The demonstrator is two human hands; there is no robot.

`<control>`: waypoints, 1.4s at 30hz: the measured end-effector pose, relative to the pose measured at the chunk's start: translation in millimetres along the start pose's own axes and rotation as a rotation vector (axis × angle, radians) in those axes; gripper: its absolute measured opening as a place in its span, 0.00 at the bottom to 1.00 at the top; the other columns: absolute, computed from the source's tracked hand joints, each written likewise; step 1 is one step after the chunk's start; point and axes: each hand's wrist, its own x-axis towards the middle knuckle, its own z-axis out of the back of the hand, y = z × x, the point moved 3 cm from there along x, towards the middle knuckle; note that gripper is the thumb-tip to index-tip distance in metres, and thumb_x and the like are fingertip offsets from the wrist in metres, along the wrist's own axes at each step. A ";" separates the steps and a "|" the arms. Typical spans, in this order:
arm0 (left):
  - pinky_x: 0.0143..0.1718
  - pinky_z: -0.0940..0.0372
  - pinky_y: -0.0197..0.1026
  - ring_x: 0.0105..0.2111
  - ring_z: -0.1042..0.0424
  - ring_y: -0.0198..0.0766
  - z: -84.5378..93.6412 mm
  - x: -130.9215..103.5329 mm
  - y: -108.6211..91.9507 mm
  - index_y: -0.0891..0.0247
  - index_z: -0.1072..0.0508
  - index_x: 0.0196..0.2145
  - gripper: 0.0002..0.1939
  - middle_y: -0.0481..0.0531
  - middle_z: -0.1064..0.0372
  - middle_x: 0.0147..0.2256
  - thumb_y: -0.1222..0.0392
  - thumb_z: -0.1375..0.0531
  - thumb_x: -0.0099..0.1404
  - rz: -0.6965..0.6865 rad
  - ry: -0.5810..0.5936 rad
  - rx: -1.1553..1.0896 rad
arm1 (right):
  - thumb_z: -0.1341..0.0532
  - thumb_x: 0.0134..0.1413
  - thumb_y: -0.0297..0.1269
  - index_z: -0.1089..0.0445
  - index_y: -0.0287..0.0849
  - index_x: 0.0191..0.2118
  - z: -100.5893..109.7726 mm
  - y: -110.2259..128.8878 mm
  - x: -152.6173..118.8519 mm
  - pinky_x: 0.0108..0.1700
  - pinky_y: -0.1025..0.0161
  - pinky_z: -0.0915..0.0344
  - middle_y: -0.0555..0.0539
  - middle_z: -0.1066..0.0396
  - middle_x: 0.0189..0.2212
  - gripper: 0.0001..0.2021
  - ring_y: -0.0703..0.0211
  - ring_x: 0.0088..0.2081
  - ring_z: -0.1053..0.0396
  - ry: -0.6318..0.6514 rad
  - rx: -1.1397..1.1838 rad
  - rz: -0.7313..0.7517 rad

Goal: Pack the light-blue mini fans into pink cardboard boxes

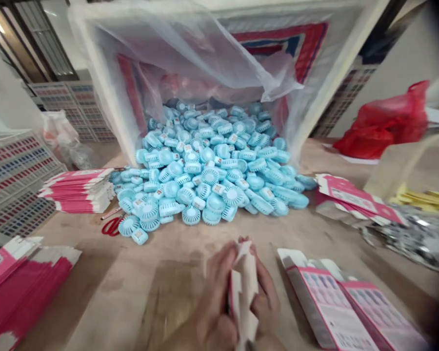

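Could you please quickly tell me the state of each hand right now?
Left hand: closed, holding one side of a box.
Right hand: closed, holding the other side of the same box.

Left hand [218, 287] and right hand [266, 290] (2 bare ones) curl toward each other.

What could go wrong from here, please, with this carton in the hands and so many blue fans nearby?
The thin-walled carton between the left hand and right hand might crease if squeezed hard. The blue fans are heaped loosely, so a bump could send some sliding over the table. The red-handled scissors lie beside that heap and could get buried.
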 end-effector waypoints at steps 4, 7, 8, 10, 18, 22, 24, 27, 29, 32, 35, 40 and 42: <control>0.55 0.40 0.57 0.54 0.39 0.57 28.5 14.3 -17.0 0.56 0.40 0.61 0.48 0.60 0.42 0.55 0.34 0.31 0.47 0.003 0.134 0.068 | 0.43 0.63 0.38 0.28 0.50 0.53 -2.5 23.0 5.3 0.57 0.44 0.30 0.46 0.31 0.58 0.15 0.45 0.58 0.32 -0.053 0.128 0.073; 0.41 0.38 0.43 0.40 0.35 0.42 43.5 22.5 -26.3 0.59 0.32 0.39 0.18 0.51 0.39 0.39 0.51 0.32 0.56 -0.009 -0.044 0.043 | 0.43 0.63 0.32 0.30 0.52 0.56 0.3 31.6 5.2 0.57 0.46 0.30 0.48 0.34 0.60 0.17 0.48 0.59 0.33 -0.082 0.180 0.112; 0.39 0.39 0.40 0.38 0.36 0.40 45.1 23.0 -29.7 0.59 0.34 0.35 0.11 0.49 0.40 0.37 0.57 0.35 0.59 -0.028 -0.133 0.041 | 0.44 0.63 0.31 0.31 0.53 0.57 1.2 33.9 3.7 0.58 0.47 0.31 0.49 0.35 0.61 0.19 0.50 0.59 0.33 -0.087 0.191 0.133; 0.39 0.41 0.39 0.38 0.36 0.38 42.4 20.8 -37.4 0.59 0.35 0.35 0.07 0.49 0.41 0.37 0.64 0.39 0.62 -0.069 -0.253 0.056 | 0.45 0.64 0.32 0.33 0.53 0.58 2.1 39.1 -0.5 0.60 0.47 0.33 0.50 0.36 0.62 0.19 0.52 0.60 0.35 -0.064 0.206 0.190; 0.51 0.40 0.45 0.48 0.35 0.44 19.5 -4.0 -46.7 0.51 0.27 0.52 0.16 0.53 0.33 0.47 0.57 0.48 0.71 -0.020 0.032 -0.330 | 0.47 0.63 0.36 0.29 0.50 0.47 9.7 64.1 -8.4 0.50 0.43 0.27 0.47 0.24 0.44 0.12 0.50 0.49 0.27 -0.040 0.149 0.291; 0.43 0.37 0.42 0.43 0.34 0.43 21.2 -13.6 -31.7 0.58 0.20 0.36 0.08 0.54 0.34 0.42 0.54 0.38 0.63 -0.059 0.067 -0.390 | 0.48 0.64 0.34 0.30 0.50 0.48 7.3 62.8 -23.7 0.51 0.47 0.29 0.48 0.25 0.43 0.12 0.52 0.48 0.28 0.011 0.140 0.347; 0.40 0.37 0.39 0.38 0.33 0.40 20.7 -18.9 -24.6 0.62 0.23 0.29 0.07 0.52 0.34 0.37 0.56 0.35 0.59 -0.021 0.014 -0.405 | 0.47 0.63 0.32 0.31 0.50 0.51 6.5 57.6 -35.5 0.52 0.46 0.30 0.47 0.26 0.46 0.14 0.51 0.51 0.29 0.033 0.119 0.344; 0.33 0.38 0.35 0.31 0.34 0.34 16.9 -32.5 -19.6 0.62 0.26 0.33 0.06 0.49 0.33 0.33 0.61 0.34 0.57 0.101 -0.100 -0.347 | 0.46 0.61 0.31 0.33 0.50 0.54 10.5 50.2 -50.6 0.54 0.45 0.31 0.46 0.28 0.51 0.18 0.50 0.55 0.31 0.032 0.067 0.315; 0.33 0.37 0.35 0.31 0.32 0.34 12.4 -45.1 -19.3 0.60 0.27 0.41 0.15 0.49 0.30 0.34 0.59 0.32 0.56 0.189 -0.150 -0.393 | 0.45 0.61 0.31 0.34 0.51 0.56 14.5 48.9 -57.6 0.55 0.44 0.31 0.46 0.30 0.54 0.19 0.49 0.57 0.33 0.036 0.016 0.337; 0.41 0.32 0.40 0.39 0.28 0.42 8.5 -66.7 -15.3 0.63 0.26 0.45 0.25 0.54 0.26 0.40 0.43 0.33 0.55 0.346 -0.344 -0.620 | 0.44 0.61 0.32 0.38 0.50 0.61 15.0 49.5 -66.6 0.55 0.42 0.31 0.44 0.33 0.59 0.22 0.47 0.59 0.34 0.118 -0.035 0.404; 0.47 0.32 0.45 0.44 0.26 0.49 5.4 -92.3 -1.4 0.67 0.24 0.41 0.28 0.58 0.24 0.40 0.37 0.39 0.58 0.756 -0.492 -0.843 | 0.45 0.62 0.32 0.43 0.48 0.64 10.4 42.5 -76.8 0.60 0.43 0.35 0.43 0.39 0.63 0.25 0.48 0.62 0.38 0.200 -0.018 0.382; 0.47 0.30 0.48 0.42 0.24 0.51 32.6 -112.9 10.5 0.66 0.23 0.38 0.18 0.57 0.22 0.39 0.55 0.31 0.50 0.801 -0.335 -0.784 | 0.45 0.64 0.38 0.43 0.46 0.65 7.0 12.7 -97.0 0.61 0.45 0.36 0.40 0.39 0.63 0.24 0.46 0.64 0.40 0.300 -0.005 0.262; 0.44 0.29 0.47 0.39 0.24 0.49 51.5 -107.5 11.8 0.65 0.23 0.38 0.18 0.55 0.21 0.37 0.64 0.33 0.47 0.629 -0.219 -0.536 | 0.44 0.64 0.42 0.44 0.46 0.65 8.6 0.6 -105.5 0.61 0.44 0.36 0.39 0.41 0.64 0.26 0.45 0.64 0.41 0.319 -0.012 0.190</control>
